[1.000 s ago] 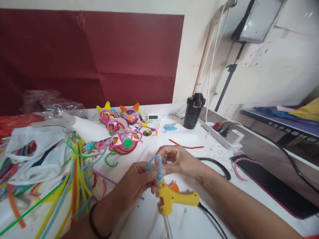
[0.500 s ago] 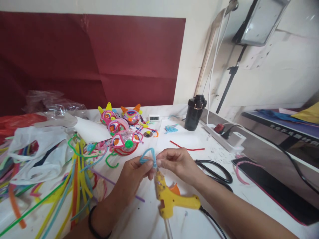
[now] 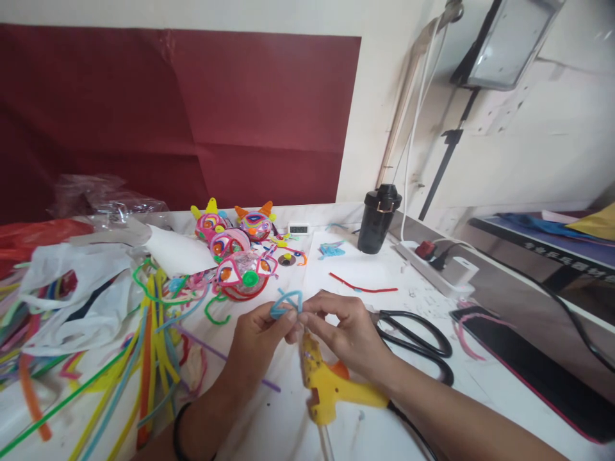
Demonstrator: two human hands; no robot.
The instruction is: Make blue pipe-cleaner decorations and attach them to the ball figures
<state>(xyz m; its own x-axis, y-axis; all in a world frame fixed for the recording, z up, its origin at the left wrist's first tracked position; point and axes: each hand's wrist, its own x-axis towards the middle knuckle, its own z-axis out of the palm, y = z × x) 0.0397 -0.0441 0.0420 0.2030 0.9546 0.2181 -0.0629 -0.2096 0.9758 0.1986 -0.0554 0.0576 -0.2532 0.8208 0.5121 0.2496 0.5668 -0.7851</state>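
Observation:
A light blue pipe cleaner [image 3: 289, 296], bent into a small looped shape, is held up over the table's middle. My left hand [image 3: 262, 333] pinches its lower left part between thumb and fingers. Closed at the shape's right lower corner is my right hand [image 3: 339, 320], thumb against index finger. Just below both hands lies a yellow glue gun [image 3: 324, 384], its nozzle partly hidden by the fingers. Black-handled scissors [image 3: 418, 333] rest beside my right wrist.
Colourful decorated balls [image 3: 243, 272] and bundled pipe cleaners [image 3: 154, 339] lie left. A red strip [image 3: 362, 288], blue piece [image 3: 331, 249], black bottle [image 3: 376, 221] and small clock [image 3: 298, 228] stand or lie behind. On the right are a power strip [image 3: 435, 272] and phone [image 3: 538, 371].
The blue pipe cleaner shows a different shape, with one end now sticking out at upper left. My right hand has shifted slightly, and more of the scissors shows.

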